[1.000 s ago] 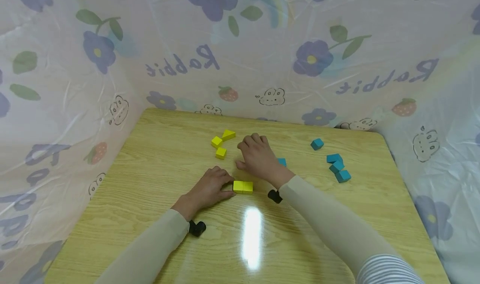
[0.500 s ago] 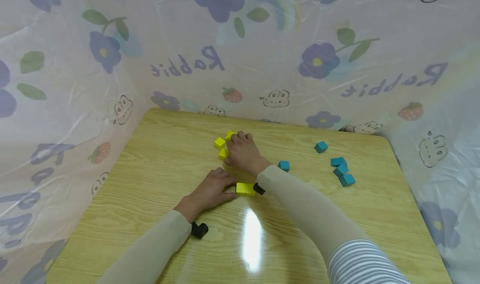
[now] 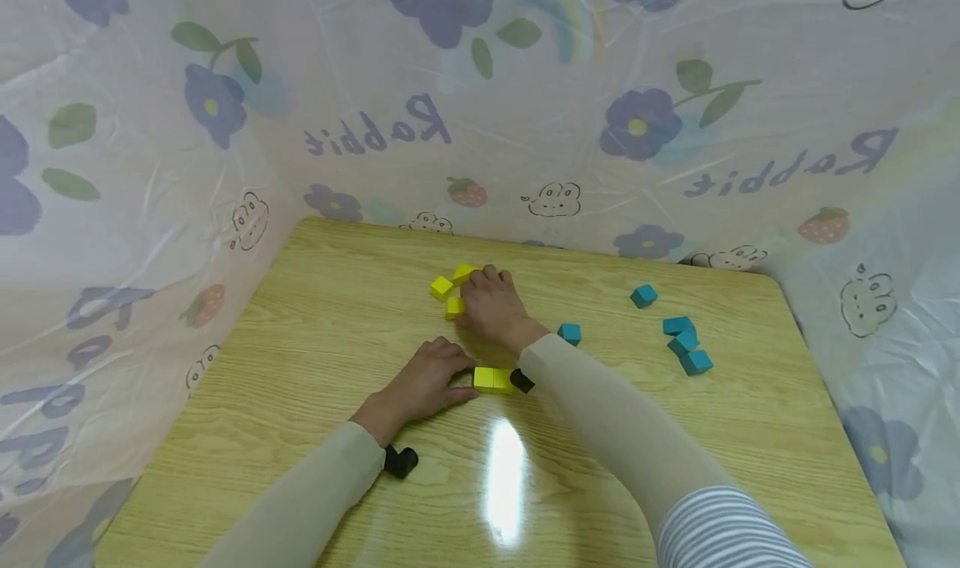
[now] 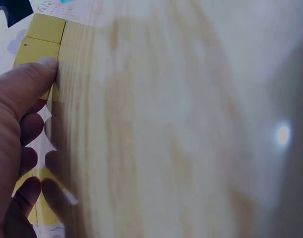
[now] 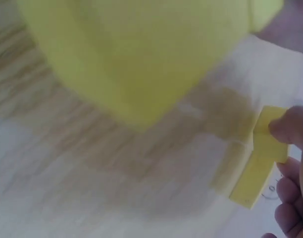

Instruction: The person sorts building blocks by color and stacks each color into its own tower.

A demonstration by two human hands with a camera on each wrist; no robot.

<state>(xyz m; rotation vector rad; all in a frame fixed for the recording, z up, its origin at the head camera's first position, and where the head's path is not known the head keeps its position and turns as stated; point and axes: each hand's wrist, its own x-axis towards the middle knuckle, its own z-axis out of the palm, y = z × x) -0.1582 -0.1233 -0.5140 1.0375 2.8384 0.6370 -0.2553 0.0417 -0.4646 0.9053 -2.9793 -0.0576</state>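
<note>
Two yellow blocks sit end to end near the middle of the table. My left hand pinches the left yellow block between thumb and fingers; in the left wrist view its thumb lies across that block. The right yellow block is partly covered by the right wrist camera. Farther back, my right hand grips a yellow cube, its thumb on the cube in the right wrist view. Right beside that hand lie a yellow triangular block and another yellow cube.
A single blue cube lies right of my right wrist. Another blue cube and a cluster of blue blocks lie at the table's right. A printed curtain rises behind the wooden table.
My right hand has moved left and reached the yellow blocks at the back, then shifted slightly right with one yellow cube. The left hand stays at the paired blocks.
</note>
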